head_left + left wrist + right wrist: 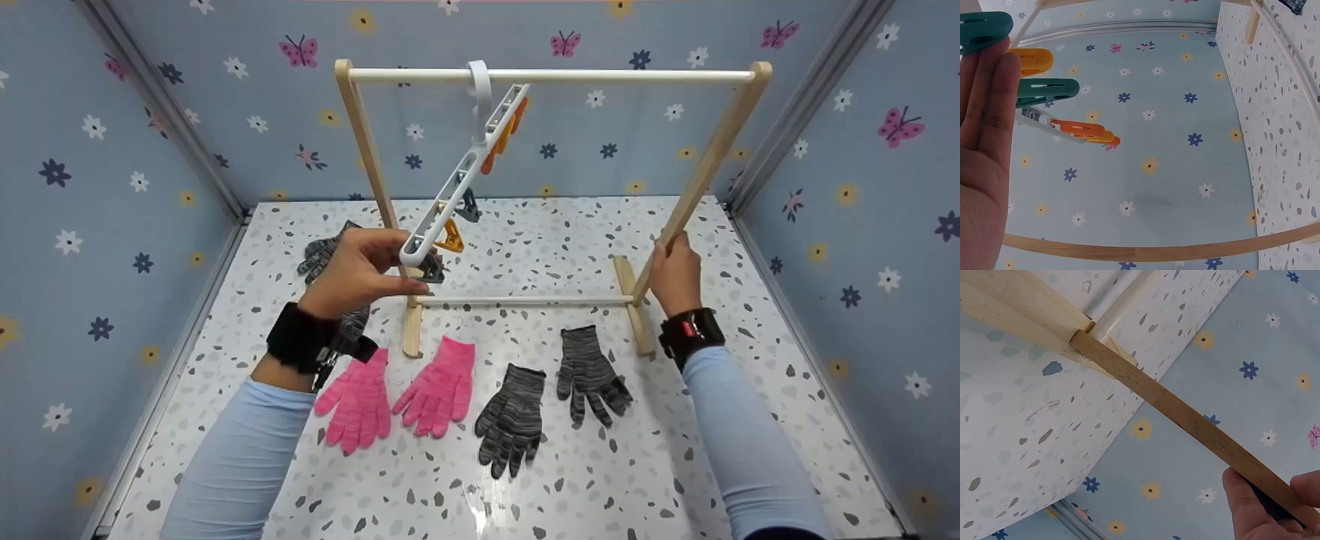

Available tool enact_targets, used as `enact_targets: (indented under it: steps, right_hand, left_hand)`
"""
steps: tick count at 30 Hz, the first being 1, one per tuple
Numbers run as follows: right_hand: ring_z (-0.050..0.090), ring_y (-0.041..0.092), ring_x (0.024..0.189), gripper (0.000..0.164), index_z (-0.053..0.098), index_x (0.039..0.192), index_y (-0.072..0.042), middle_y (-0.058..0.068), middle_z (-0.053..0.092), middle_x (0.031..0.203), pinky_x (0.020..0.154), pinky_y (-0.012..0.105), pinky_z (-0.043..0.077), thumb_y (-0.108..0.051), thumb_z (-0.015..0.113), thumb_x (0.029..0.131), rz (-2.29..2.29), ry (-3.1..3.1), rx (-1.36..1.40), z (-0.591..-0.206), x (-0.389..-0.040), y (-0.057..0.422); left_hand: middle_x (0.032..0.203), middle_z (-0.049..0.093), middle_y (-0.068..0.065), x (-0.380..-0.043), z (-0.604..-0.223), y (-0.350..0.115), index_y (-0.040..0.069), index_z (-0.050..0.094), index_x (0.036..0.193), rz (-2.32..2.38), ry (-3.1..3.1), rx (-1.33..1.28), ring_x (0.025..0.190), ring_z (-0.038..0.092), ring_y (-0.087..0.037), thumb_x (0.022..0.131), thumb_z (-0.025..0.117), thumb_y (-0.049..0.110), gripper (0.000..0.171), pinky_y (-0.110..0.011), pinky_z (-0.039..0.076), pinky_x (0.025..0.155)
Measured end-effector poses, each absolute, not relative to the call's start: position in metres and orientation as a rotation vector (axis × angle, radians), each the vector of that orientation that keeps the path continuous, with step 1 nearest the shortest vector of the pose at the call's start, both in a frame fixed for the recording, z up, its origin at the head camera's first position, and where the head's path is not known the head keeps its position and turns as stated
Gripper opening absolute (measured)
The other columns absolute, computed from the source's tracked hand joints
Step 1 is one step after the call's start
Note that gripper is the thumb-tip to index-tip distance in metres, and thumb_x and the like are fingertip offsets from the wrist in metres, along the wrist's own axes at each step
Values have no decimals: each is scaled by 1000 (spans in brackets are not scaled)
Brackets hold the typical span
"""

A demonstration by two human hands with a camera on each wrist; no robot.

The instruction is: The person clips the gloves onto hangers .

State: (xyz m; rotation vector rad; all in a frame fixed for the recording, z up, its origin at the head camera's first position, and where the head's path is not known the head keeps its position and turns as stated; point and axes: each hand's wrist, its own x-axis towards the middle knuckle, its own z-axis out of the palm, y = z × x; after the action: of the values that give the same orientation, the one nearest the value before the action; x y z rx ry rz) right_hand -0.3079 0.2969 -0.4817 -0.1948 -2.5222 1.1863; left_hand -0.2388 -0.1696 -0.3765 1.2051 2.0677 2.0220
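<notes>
A white clip hanger (469, 161) hangs by its hook from the top rod of a wooden drying rack (551, 76), one end tilted towards me. At that near end my left hand (360, 274) pinches the hanger by a dark green clip (985, 31), its fingers long and fairly straight in the left wrist view. Orange, yellow and green clips line the bar. My right hand (676, 274) grips the rack's right wooden post (1174, 413), low down. In the right wrist view, thumb and fingers lie on either side of that post.
Two pink gloves (442, 386) and two dark grey gloves (512, 420) lie flat on the speckled table (420, 495) before the rack. More grey knit (319, 255) shows behind my left hand, partly hidden. Patterned panels (847, 225) enclose the table at the back and sides.
</notes>
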Motion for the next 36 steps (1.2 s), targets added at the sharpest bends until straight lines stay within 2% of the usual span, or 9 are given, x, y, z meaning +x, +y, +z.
enact_targets:
  steps: [3,11,18,20,25,27,31,36]
  right_hand:
    - [65,55,126,38,51,142,14,41,65,132,108,64,54,-11,45,115,1202,-2512,-188,-481,-307,297]
    - [67,54,125,35,52,139,14,40,67,130,107,63,55,-11,47,114,1201,-2506,-192,-481,-307,298]
    - [68,56,122,37,52,141,14,40,67,128,103,64,57,-11,45,114,1205,-2517,-182,-483,-308,300]
    - [68,55,120,37,52,141,14,40,67,127,102,64,57,-12,45,115,1194,-2517,-171,-483,-309,301]
    - [69,54,117,37,52,141,14,40,67,123,100,64,58,-12,45,114,1180,-2511,-139,-484,-310,302]
    - [69,54,117,36,53,138,15,40,68,122,100,64,58,-12,46,114,1171,-2504,-124,-484,-309,302]
    - [69,51,119,37,54,134,14,39,68,122,101,62,58,-16,53,113,1199,-2502,-115,-486,-307,304]
    - [67,47,129,52,50,146,12,35,66,134,111,56,55,-21,63,109,1274,-2525,-162,-493,-300,307]
  left_hand:
    - [104,82,9,-238,-377,-166,-24,69,109,1996,2122,1193,89,78,-7,76,83,-19,36,-24,64,81]
    - [102,81,12,-238,-377,-157,-23,70,106,1959,2158,1195,95,79,-6,74,83,-20,35,-26,64,90]
    - [98,83,11,-239,-379,-149,-17,75,102,1907,2207,1230,90,80,-6,75,89,-13,31,-26,65,84]
    - [98,84,6,-240,-380,-146,-17,75,103,1905,2206,1246,90,79,-6,75,90,-12,32,-25,65,84]
    - [94,82,-20,-242,-381,-139,-15,77,103,1871,2254,1301,89,78,-3,74,90,-14,32,-24,64,85]
    - [92,80,-26,-242,-381,-136,-14,77,100,1841,2290,1308,87,77,-2,74,90,-13,29,-23,64,84]
    - [91,80,-25,-242,-381,-130,-10,78,98,1774,2332,1293,86,76,-3,78,91,-9,24,-27,64,85]
    - [94,81,-22,-242,-381,-121,-7,80,101,1728,2342,1275,87,76,-6,81,92,-3,24,-34,65,90]
